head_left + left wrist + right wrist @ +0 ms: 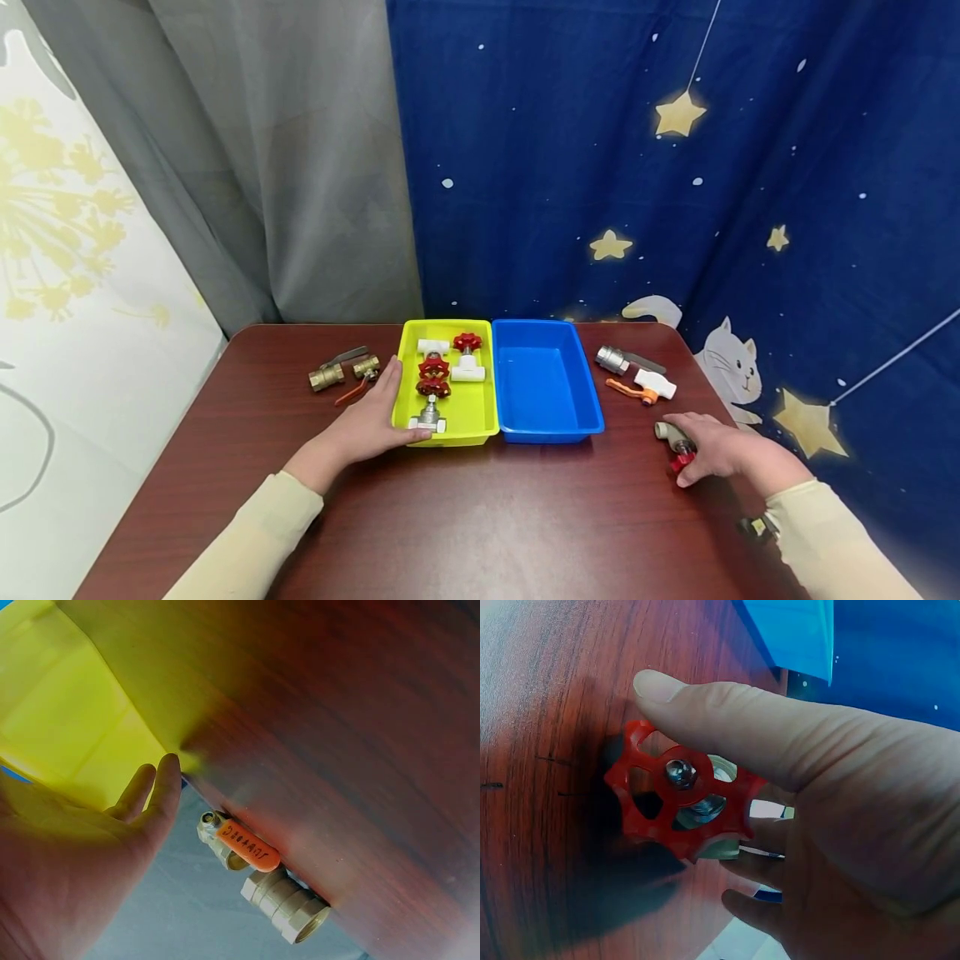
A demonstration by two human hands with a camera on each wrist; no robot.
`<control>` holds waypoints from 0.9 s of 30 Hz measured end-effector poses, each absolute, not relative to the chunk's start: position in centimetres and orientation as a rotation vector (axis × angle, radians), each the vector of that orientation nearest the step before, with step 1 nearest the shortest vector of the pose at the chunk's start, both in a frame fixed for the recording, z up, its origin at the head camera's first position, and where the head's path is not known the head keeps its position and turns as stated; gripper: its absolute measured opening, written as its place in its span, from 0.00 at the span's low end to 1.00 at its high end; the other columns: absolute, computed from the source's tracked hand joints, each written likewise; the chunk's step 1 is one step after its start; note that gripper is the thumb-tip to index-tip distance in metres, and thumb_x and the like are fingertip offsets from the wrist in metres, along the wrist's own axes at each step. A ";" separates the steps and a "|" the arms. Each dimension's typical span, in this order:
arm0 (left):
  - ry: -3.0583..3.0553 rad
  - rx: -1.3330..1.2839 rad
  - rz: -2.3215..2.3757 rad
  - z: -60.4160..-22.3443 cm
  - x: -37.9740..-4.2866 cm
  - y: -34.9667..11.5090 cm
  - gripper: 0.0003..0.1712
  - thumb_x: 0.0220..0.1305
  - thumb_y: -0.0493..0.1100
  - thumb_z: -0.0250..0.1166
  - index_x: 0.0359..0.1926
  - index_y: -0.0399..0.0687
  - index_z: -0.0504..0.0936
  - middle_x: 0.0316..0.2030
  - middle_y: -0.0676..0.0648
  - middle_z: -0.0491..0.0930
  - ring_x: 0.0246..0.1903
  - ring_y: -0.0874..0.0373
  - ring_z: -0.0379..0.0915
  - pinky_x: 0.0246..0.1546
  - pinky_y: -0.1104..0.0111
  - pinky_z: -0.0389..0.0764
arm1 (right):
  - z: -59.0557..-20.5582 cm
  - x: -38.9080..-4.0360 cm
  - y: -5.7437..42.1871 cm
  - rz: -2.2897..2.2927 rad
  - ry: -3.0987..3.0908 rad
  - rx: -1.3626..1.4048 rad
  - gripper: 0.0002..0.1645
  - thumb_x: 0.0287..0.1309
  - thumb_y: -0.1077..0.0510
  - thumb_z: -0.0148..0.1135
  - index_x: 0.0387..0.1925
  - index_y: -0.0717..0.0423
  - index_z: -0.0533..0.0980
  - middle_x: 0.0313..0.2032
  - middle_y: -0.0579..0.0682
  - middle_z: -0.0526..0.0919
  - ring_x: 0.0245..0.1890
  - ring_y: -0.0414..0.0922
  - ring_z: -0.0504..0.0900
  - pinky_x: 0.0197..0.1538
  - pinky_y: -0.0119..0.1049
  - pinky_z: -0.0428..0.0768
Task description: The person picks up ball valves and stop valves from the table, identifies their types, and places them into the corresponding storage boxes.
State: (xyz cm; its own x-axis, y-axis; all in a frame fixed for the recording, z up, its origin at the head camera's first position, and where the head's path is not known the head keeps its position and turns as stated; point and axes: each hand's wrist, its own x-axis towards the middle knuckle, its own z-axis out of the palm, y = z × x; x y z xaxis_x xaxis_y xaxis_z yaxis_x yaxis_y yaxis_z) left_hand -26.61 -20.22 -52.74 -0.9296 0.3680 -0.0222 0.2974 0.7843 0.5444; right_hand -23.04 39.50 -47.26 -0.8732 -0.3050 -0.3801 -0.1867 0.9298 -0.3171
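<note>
My left hand (367, 425) lies along the left wall of the yellow tray (465, 429), fingers straight at its outer side and thumb over the near corner. In the left wrist view, the fingertips (169, 769) stand beside the yellow wall. At the table's right edge my right hand (712, 450) spreads around a beige stop valve (671, 435) with a red handwheel (682, 791). Its straight thumb crosses above the wheel in the right wrist view, while the other fingers reach along the far side, partly hidden. The valve is low over the tabletop.
Inside the yellow tray are red-wheeled valves (433, 377). A blue tray (536, 383) adjoins it. Brass ball valves (327, 377) lie left; a metal ball valve (612, 359) and a white valve with an orange lever (654, 384) lie right. Curtains hang behind the table.
</note>
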 end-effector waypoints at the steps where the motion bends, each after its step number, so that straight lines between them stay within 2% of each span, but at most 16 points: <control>1: 2.847 0.533 0.835 -52.7 -26.6 -20.2 0.84 0.58 0.85 0.70 0.90 0.40 0.36 0.90 0.40 0.32 0.86 0.37 0.47 0.78 0.41 0.66 | -47.3 -23.1 39.5 -0.371 2.663 -0.365 0.64 0.46 0.49 0.92 0.78 0.68 0.67 0.71 0.75 0.72 0.69 0.74 0.68 0.68 0.77 0.70; 7: 2.836 0.532 0.843 -52.7 -26.6 -20.2 0.84 0.58 0.84 0.70 0.90 0.39 0.35 0.90 0.40 0.32 0.86 0.37 0.47 0.79 0.41 0.65 | -47.8 -23.3 39.7 -0.370 2.695 -0.409 0.60 0.47 0.48 0.91 0.74 0.67 0.70 0.65 0.71 0.77 0.64 0.71 0.72 0.66 0.74 0.74; 14: 2.836 0.523 0.843 -52.7 -26.6 -20.2 0.84 0.58 0.84 0.70 0.90 0.39 0.35 0.90 0.41 0.32 0.85 0.38 0.47 0.78 0.41 0.66 | -48.3 -23.2 39.8 -0.380 2.744 -0.448 0.57 0.46 0.44 0.90 0.71 0.65 0.73 0.59 0.62 0.79 0.60 0.64 0.75 0.62 0.65 0.79; 27: 2.836 0.530 0.845 -52.8 -26.7 -20.3 0.84 0.59 0.84 0.70 0.90 0.39 0.35 0.90 0.40 0.32 0.86 0.37 0.47 0.78 0.41 0.66 | -48.7 -23.0 39.7 -0.388 2.789 -0.460 0.55 0.47 0.41 0.89 0.69 0.65 0.74 0.57 0.59 0.79 0.57 0.61 0.76 0.60 0.61 0.81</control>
State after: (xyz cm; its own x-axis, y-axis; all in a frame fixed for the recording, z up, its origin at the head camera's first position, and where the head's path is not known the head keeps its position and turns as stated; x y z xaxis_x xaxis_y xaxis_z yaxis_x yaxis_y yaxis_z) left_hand -26.69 -20.27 -52.80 -0.9289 0.3692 -0.0285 0.2934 0.7808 0.5516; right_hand -22.98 39.71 -48.69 -0.9079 -0.3475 -0.2347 -0.2701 0.9128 -0.3064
